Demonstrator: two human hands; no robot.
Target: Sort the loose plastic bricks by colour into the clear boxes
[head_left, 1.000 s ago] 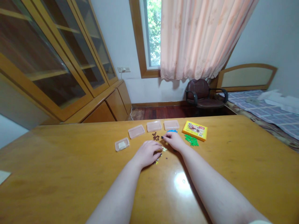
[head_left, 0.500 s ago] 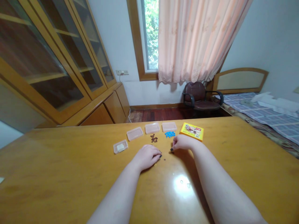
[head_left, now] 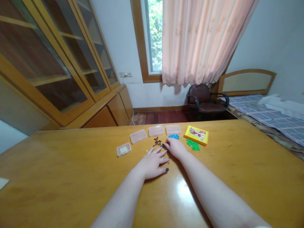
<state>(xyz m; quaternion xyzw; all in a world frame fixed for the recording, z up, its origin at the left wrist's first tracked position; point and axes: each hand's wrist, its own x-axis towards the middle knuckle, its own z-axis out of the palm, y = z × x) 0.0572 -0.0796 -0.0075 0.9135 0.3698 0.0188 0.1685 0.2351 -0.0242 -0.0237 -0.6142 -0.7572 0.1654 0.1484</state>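
- Head view: the left hand (head_left: 153, 161) lay palm down at the centre of the frame, fingers spread wide and flat on the table (head_left: 71, 177), gripping nothing. The nails were dark.
- The right hand (head_left: 174, 148) sat just right of and above it, fingers curled with the tips drawn together at the near edge of the brown pieces (head_left: 156, 141). Whether a piece was pinched between them could not be told.
- The brown pieces were a small loose scatter of tiny dark bits, irregular in outline, lying just above the left fingertips and below the middle clear box.
- The table was glossy, honey-coloured wood with a bright glare patch between the forearms.
- A little heap of blue pieces (head_left: 174, 136) lay just above the right hand, and a flat spread of green pieces (head_left: 193, 145) just to its right.
- A flat yellow box (head_left: 196, 135) with a printed picture lay beside the green pieces, tilted on the table.
- Three shallow clear plastic boxes (head_left: 156, 130), rectangular with rounded corners, stood in a row above the pieces. A fourth (head_left: 123, 149), further left, held something white.
- In the upper frame were a glass-fronted wooden cabinet (head_left: 59, 69) on the left, a pale pink curtain (head_left: 197, 41) and a dark padded armchair (head_left: 204, 98).
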